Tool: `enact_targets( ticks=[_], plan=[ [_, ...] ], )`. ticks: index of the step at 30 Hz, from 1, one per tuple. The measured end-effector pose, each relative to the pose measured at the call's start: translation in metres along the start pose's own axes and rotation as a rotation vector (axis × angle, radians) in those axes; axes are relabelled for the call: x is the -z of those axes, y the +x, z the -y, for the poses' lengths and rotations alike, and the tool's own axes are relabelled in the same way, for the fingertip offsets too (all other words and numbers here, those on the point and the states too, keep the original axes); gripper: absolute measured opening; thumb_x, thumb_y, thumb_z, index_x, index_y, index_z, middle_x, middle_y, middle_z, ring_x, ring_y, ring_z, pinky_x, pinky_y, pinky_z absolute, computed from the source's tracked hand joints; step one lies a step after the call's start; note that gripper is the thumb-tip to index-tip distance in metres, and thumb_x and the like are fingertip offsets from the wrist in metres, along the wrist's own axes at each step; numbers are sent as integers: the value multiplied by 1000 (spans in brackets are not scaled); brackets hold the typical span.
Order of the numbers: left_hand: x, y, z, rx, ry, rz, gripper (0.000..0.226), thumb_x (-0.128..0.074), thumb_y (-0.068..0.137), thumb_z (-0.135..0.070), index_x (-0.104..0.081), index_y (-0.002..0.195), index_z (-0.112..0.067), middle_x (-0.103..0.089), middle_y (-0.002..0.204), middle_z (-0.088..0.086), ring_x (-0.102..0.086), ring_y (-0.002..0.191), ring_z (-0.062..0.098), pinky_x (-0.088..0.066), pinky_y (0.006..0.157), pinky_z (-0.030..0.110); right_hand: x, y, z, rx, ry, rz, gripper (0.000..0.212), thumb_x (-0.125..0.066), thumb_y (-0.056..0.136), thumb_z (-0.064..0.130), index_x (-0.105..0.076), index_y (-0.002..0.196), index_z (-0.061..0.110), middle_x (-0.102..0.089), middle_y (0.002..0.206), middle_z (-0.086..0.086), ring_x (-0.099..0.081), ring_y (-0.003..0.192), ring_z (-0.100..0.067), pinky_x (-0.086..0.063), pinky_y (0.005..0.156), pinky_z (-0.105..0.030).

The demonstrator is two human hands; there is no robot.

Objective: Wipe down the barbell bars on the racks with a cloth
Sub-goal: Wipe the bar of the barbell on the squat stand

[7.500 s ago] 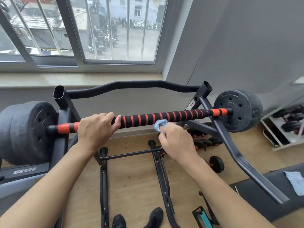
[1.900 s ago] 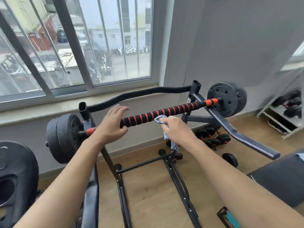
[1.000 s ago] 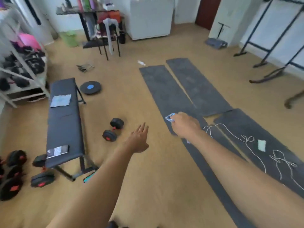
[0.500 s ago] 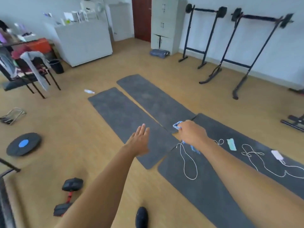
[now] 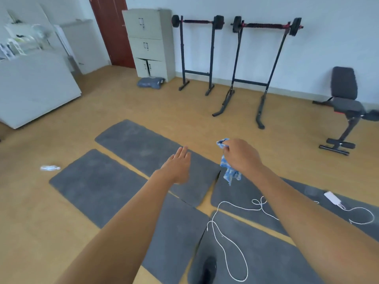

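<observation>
Two barbells rest on black racks against the far white wall: a left barbell (image 5: 197,21) and a right barbell (image 5: 266,26), both with red-and-black bars and dark plates. My right hand (image 5: 241,155) grips a blue-and-white cloth (image 5: 228,171) that hangs down from my fingers. My left hand (image 5: 178,163) is stretched forward, fingers straight, holding nothing. Both hands hover over the floor mats, well short of the racks.
Grey mats (image 5: 131,177) cover the wooden floor ahead, with a white cord (image 5: 223,232) looped across them and a white adapter (image 5: 333,198). A grey cabinet (image 5: 150,44), a red door (image 5: 111,29), a bench (image 5: 346,105), a white counter (image 5: 34,85) and a bottle (image 5: 50,168) stand around.
I have turned away from the window-side barbell and across the room. The two racks on the far wall now sit ahead. My right hand still grips the cloth; my left stays open.
</observation>
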State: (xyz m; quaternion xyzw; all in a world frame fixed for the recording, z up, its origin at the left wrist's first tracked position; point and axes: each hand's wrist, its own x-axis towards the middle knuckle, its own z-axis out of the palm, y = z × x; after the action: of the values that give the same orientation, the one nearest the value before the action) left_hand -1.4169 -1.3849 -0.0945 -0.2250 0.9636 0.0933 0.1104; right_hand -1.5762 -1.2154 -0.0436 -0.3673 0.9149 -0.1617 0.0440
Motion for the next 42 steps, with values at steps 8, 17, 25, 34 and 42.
enact_targets(
  ticks=[8,17,25,34,42],
  plan=[
    [57,214,44,3,-35,208,87,-48,104,-18,14,165,-15,26,171,6,15,160,22,-16,127,44,3,243,-23,-19,69,17,41,-39,104,26,-39,64,21,-46,65,4,-45,60,-17,-27,52,-30],
    [62,479,134,39,-137,355,93,-52,103,-20,19,164,-19,25,171,3,15,160,23,-20,127,51,-38,492,-29,-11,65,72,41,-41,102,28,-34,62,23,-42,63,5,-39,56,-16,-25,51,-31],
    [121,737,211,1,-224,405,92,-53,105,-22,18,164,-13,22,172,8,11,160,26,-19,128,47,-86,741,-33,-94,-6,191,44,-38,106,33,-36,62,26,-46,71,6,-50,68,-20,-28,53,-30],
    [223,1009,281,-63,-143,286,95,-58,103,-28,13,164,-8,16,173,13,6,161,28,-17,128,43,-91,1037,-33,-102,176,133,43,-42,101,23,-35,59,23,-41,66,5,-41,59,-15,-25,52,-31],
    [318,1257,392,76,-151,242,93,-57,103,-26,12,165,-11,18,172,12,7,161,28,-17,128,47,-114,1360,-35,43,395,206,49,-49,103,18,-34,57,26,-35,56,4,-33,51,-10,-24,51,-28]
  ],
)
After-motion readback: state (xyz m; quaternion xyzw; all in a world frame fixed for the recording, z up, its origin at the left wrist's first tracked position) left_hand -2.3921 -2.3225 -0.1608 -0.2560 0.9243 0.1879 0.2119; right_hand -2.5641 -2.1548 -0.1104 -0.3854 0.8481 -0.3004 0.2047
